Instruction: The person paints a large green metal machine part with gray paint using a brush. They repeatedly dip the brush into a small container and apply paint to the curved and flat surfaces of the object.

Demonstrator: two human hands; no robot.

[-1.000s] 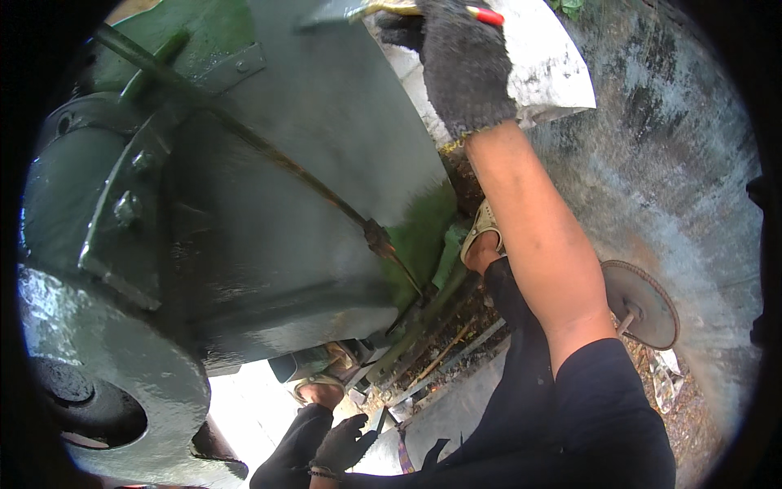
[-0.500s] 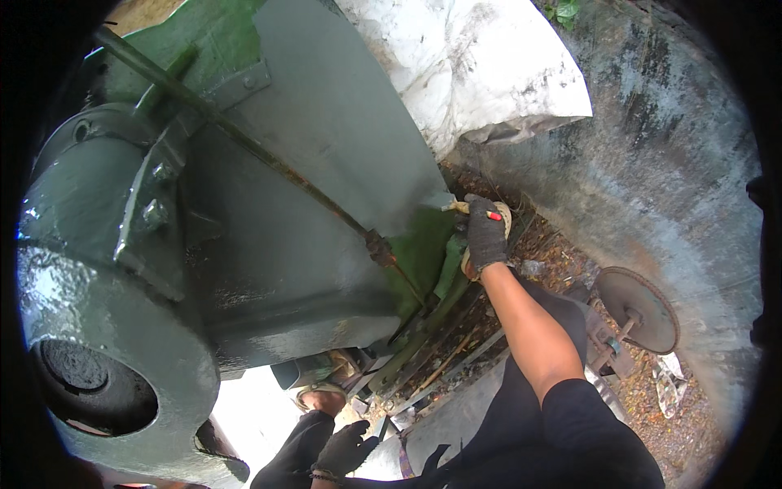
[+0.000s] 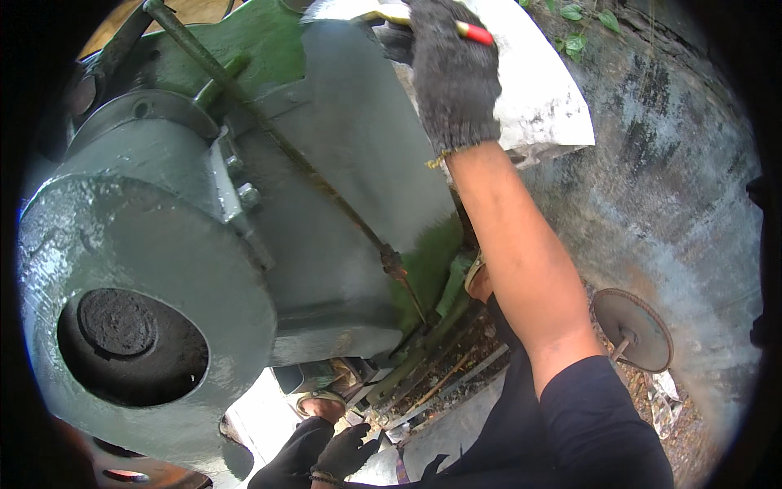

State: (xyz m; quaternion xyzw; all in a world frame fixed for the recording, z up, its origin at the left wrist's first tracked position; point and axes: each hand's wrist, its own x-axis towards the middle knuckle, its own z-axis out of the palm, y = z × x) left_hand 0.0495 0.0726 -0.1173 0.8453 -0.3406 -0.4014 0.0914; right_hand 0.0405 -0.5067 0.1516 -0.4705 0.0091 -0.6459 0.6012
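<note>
We have our right hand (image 3: 452,77), in a dark knitted glove, raised to the top of the big machine (image 3: 269,212), its fingers closed round a paintbrush handle (image 3: 432,18) that is pale with a red end; the bristles are out of sight past the glove. Our left hand (image 3: 346,452), gloved too, hangs low beside our leg; whether its fingers hold anything we cannot tell. Much of the machine looks done: the round housing (image 3: 138,269) and the broad side shine with wet grey paint, while the upper edge and a lower strip near the long thin rod (image 3: 326,187) are still green, so that seems left to cover. A white sheet (image 3: 546,114) hangs just behind the hand. To the right rises a stained concrete wall (image 3: 676,212), with a rusty toothed disc (image 3: 631,330) below it on littered ground.
</note>
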